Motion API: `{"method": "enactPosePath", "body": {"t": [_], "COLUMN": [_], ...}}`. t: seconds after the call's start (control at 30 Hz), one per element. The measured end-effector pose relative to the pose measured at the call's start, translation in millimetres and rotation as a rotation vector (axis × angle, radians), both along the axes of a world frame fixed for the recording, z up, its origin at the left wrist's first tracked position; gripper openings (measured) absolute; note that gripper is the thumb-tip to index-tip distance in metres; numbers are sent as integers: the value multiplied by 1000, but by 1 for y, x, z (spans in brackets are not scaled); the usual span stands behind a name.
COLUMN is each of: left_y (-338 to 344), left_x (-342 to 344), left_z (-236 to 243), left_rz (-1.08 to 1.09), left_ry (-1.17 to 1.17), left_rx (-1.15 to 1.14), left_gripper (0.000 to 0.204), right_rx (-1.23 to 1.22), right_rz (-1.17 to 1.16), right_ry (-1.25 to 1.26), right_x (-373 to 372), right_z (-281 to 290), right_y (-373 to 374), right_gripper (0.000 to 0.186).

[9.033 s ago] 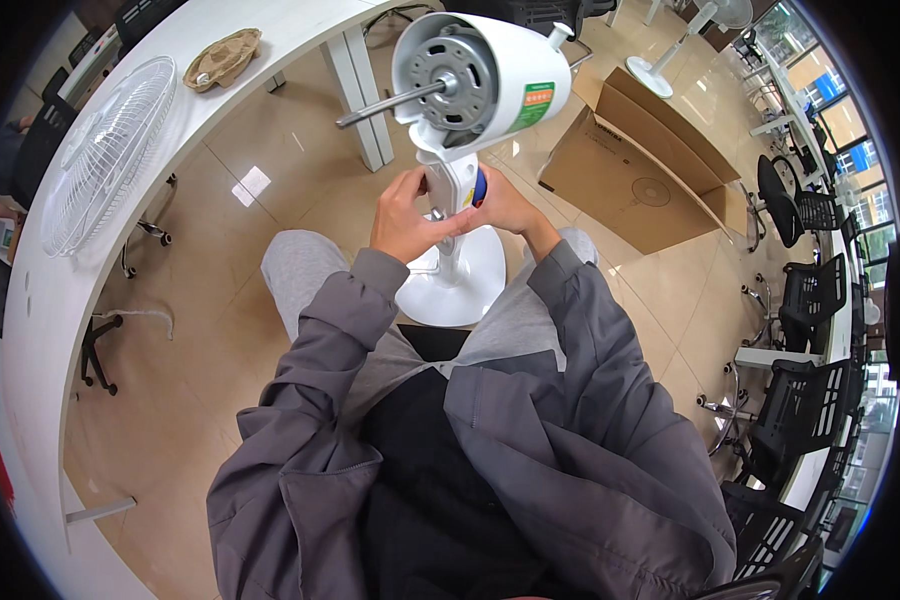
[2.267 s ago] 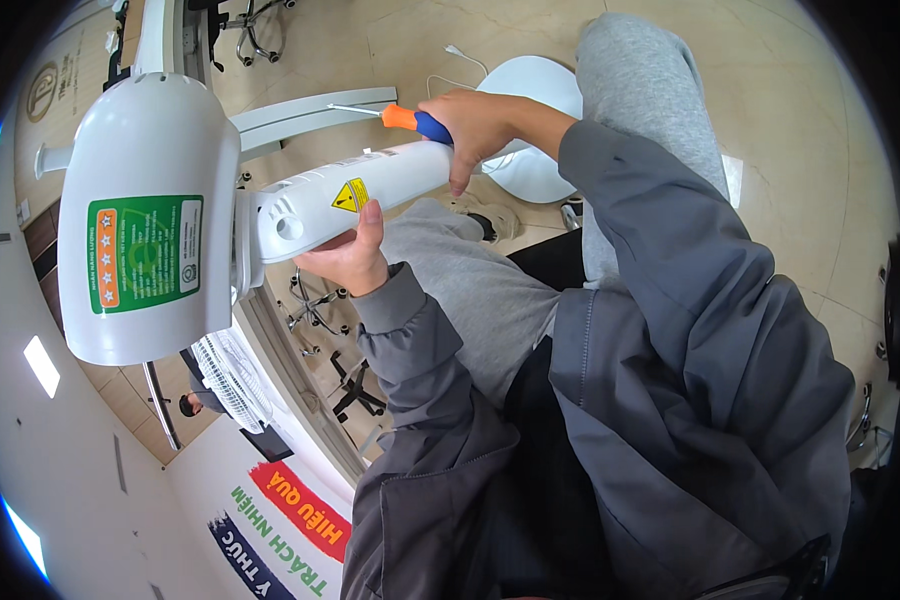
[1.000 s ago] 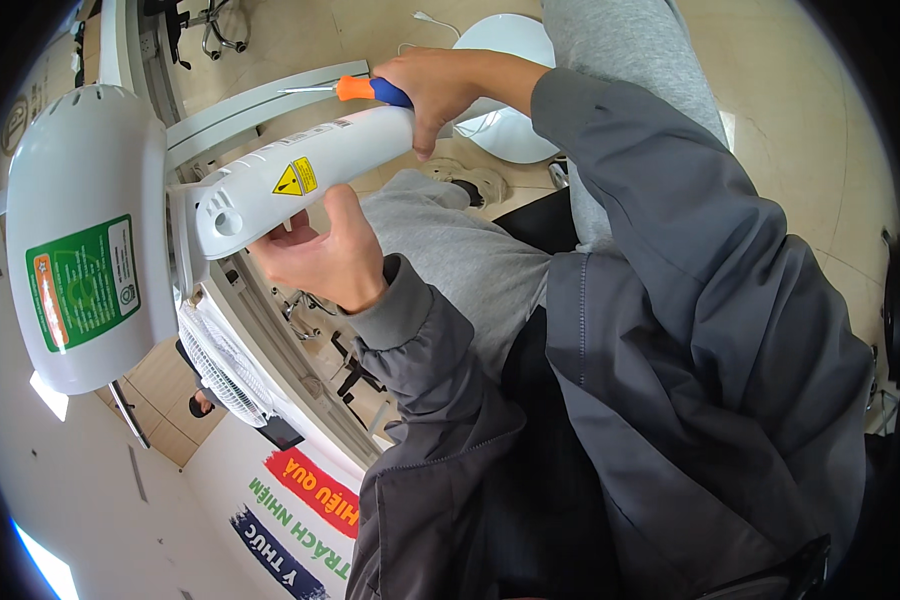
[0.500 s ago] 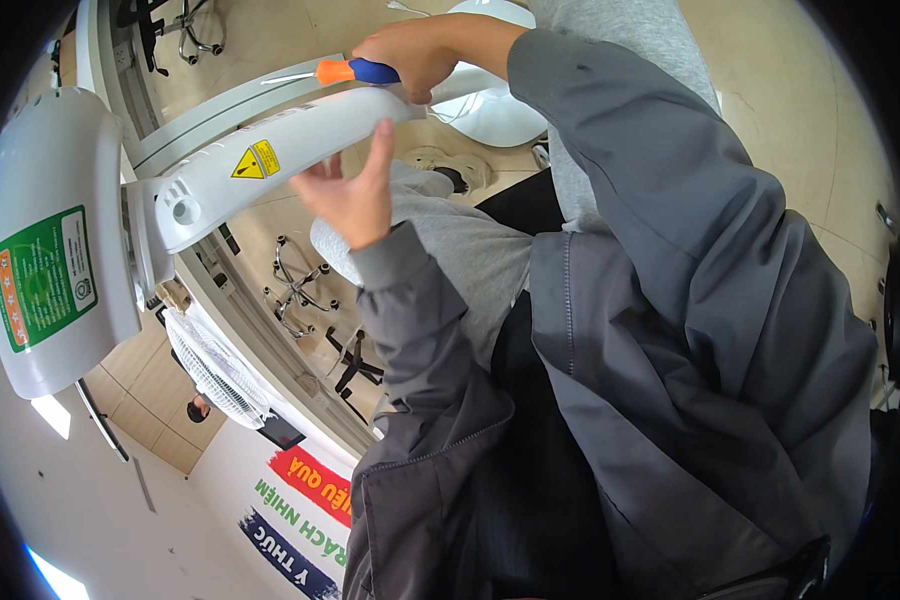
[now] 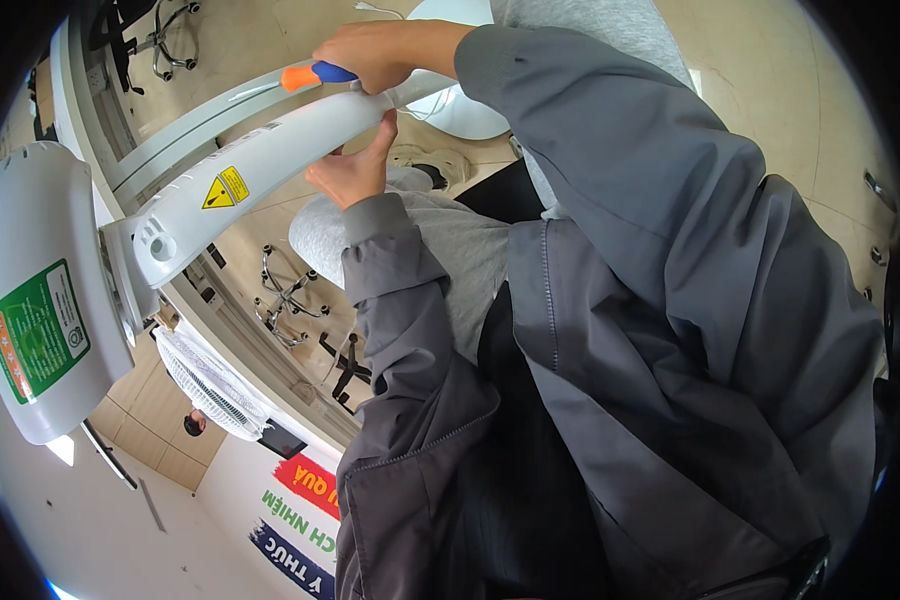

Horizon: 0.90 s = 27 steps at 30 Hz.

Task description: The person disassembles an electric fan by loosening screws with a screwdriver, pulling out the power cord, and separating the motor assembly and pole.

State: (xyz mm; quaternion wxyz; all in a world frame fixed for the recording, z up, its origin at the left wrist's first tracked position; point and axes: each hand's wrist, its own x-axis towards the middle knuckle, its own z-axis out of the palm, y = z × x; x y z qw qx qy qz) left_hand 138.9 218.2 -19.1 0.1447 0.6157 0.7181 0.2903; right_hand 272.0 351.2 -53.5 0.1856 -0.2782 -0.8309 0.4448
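Both bare hands are at the lower end of a pedestal fan's white stem [image 5: 270,150], just beside each other. The right hand [image 5: 365,58] is closed around the blue part of a screwdriver [image 5: 315,75], whose orange part points left; whether these fingers also press on the stem, I cannot tell. The left hand [image 5: 355,172] is partly open below, thumb raised along the stem's underside, its other fingers partly hidden behind it.

From the hands, the stem slants down to picture left, bearing 1 yellow warning sticker [image 5: 226,188] and a round recess near its end. Joined there is the white motor housing [image 5: 45,250], with 1 green and orange label [image 5: 38,332]; a metal shaft [image 5: 110,455] shows below it. Past the right wrist is the fan's round white base [image 5: 470,112], near the person's grey-trousered legs.

Farther out, a white fan grille [image 5: 210,380] rests on a table [image 5: 260,375]. Wheeled chair bases [image 5: 288,297] stand on the tiled floor, and another person's dark-haired head [image 5: 195,423] shows beyond the grille.
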Motion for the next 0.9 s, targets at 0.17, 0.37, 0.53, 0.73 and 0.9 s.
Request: {"method": "enactPosePath", "body": {"t": [0.17, 0.37, 0.53, 0.73, 0.9], "left_y": [-6, -12, -2, -6, -41], "left_x": [-8, -14, 0, -17, -55], "left_z": [-5, -10, -20, -13, -76], "left_rz": [-25, 18, 102, 110, 147], "left_ry": [-16, -10, -57, -265, -487], "left_rx": [40, 55, 79, -89, -5], "left_gripper": [68, 72, 73, 60, 75], "right_rx": [-11, 26, 5, 0, -121], "right_rz": [-19, -25, -34, -26, -5], "right_ry": [-44, -3, -9, 131, 309], "right_x": [1, -5, -1, -24, -27], "right_z": [6, 2, -7, -14, -28], "right_y": [-2, -6, 4, 22, -7], "right_gripper": [35, 34, 34, 41, 40]}}
